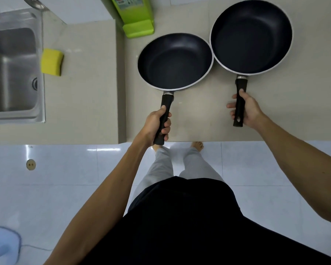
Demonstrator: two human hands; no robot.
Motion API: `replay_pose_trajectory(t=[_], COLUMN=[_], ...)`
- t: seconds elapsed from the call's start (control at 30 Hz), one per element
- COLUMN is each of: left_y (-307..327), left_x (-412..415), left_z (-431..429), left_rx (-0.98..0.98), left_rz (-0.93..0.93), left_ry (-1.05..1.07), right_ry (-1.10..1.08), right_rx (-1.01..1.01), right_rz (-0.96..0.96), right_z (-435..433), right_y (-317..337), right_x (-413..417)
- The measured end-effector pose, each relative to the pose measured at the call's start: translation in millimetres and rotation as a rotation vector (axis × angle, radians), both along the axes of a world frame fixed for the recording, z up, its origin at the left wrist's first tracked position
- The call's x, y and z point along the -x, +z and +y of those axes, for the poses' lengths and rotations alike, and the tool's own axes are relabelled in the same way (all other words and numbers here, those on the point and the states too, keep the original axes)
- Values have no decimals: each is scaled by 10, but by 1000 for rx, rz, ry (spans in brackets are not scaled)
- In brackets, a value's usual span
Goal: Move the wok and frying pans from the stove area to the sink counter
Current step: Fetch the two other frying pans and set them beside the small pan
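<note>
the person stands at the counter with a pan in each hand. the left hand (pixel 158 125) is wrapped tight round the black handle of the left frying pan (pixel 174 61), fingers fully curled. the right hand (pixel 244 109) has the handle of the right frying pan (pixel 251 36) lying across its palm, thumb laid along the top and fingers only partly curled — a looser hold, though the handle is plainly in it.

both handles point straight back toward the person, so each pan's long axis runs away from the body, bowl at the far end. the two rims sit just beside each other, maybe touching; i cannot tell if either pan is lifted or resting on the beige counter (pixel 199 119).

what matters for the carry: the sink (pixel 13 67) lies off to the left, past a seam in the counter, with a yellow sponge (pixel 52 61) at its edge. the left pan is the nearer one, so i'd guess it leads and the right one follows. a green box (pixel 136 18) stands just behind the left pan. no wok shows here.
</note>
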State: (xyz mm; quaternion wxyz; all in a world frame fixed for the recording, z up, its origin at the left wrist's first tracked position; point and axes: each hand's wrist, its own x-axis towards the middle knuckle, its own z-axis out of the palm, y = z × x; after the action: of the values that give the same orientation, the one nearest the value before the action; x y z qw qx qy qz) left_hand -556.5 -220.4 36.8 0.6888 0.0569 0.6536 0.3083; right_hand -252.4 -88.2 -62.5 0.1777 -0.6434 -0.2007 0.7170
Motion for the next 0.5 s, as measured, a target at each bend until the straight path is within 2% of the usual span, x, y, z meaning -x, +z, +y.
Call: replay_pose_trajectory(t=[0.5], left_y=[350], left_x=[-137], left_z=[113], left_rx=[-50], left_rz=[-56], left_ry=[144], right_ry=[-30], right_rx=[-49], right_rz=[-4], right_z=[-5], right_y=[387], right_x=[-231])
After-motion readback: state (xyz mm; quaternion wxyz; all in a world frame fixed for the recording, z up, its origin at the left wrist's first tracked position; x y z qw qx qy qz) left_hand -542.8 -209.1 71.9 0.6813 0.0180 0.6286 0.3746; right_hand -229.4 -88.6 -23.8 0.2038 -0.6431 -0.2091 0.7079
